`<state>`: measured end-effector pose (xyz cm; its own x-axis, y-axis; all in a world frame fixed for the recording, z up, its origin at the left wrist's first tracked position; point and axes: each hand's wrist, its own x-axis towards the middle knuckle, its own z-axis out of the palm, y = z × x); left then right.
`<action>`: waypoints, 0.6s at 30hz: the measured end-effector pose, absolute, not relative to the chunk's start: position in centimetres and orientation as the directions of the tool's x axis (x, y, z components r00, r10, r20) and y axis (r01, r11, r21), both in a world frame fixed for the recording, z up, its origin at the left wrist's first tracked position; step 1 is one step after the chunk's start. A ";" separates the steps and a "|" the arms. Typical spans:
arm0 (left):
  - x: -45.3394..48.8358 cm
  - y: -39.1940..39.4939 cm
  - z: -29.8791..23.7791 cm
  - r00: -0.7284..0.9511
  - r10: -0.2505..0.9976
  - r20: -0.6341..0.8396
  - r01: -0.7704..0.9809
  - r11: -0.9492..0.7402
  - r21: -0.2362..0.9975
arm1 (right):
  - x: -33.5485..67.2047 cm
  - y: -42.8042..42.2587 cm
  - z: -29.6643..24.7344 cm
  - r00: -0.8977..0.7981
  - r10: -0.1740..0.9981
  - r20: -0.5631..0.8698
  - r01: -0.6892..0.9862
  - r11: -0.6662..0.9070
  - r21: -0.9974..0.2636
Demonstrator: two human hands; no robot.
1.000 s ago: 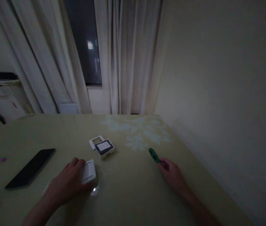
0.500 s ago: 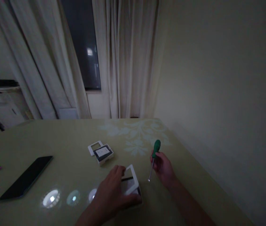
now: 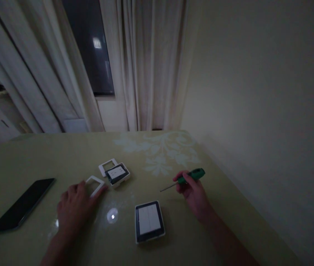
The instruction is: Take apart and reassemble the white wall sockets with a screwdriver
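My right hand (image 3: pixel 191 190) is closed around a green-handled screwdriver (image 3: pixel 190 175), its thin shaft pointing left just above the table. My left hand (image 3: pixel 73 207) rests on the table with its fingers on a white frame (image 3: pixel 95 184). A wall switch (image 3: pixel 148 221) with a dark surround lies flat between my hands, near the front. Behind the frame lie a second switch module (image 3: pixel 116 174) and another white frame (image 3: pixel 106 166).
A black phone (image 3: pixel 20 204) lies at the left on the pale green table (image 3: pixel 151 155). White curtains (image 3: pixel 145 66) and a dark window (image 3: pixel 87 48) stand behind the table. A plain wall runs close along the right edge.
My left hand let go of the switch, now lying flat, and moved left with its white frame. My right hand swung the screwdriver from upright to nearly level, tip pointing left.
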<state>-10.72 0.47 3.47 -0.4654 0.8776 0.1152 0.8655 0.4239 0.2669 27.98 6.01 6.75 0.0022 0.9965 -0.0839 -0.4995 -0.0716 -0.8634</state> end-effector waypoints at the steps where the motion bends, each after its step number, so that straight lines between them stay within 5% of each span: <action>1: -10.3 0.6 3.5 -0.479 0.864 0.158 0.866 0.435 0.246 | 27.7 5.8 6.8 0.008 0.997 -0.074 -0.484 -0.061 -0.873; 5: -7.6 0.3 4.0 -0.372 0.842 0.390 0.907 0.241 0.346 | 27.2 5.3 6.8 0.055 0.997 -0.046 -0.421 -0.018 -0.907; 9: -2.7 -1.3 3.9 0.070 0.969 0.237 0.770 -0.203 0.605 | 27.4 5.0 6.8 0.053 0.998 -0.020 -0.274 -0.005 -0.962; 12: 0.6 -2.5 3.8 0.388 0.912 0.131 0.697 -0.383 0.606 | 28.0 4.8 7.0 -0.127 0.991 0.052 0.152 0.071 -0.986; 15: 1.8 -2.8 3.8 0.419 0.900 0.121 0.702 -0.405 0.586 | 28.3 4.7 6.9 -0.227 0.969 0.097 0.533 0.207 -0.820; 18: 1.4 -2.7 3.5 0.407 0.897 0.173 0.717 -0.431 0.548 | 28.1 4.6 6.6 -0.230 0.970 0.081 0.499 0.189 -0.846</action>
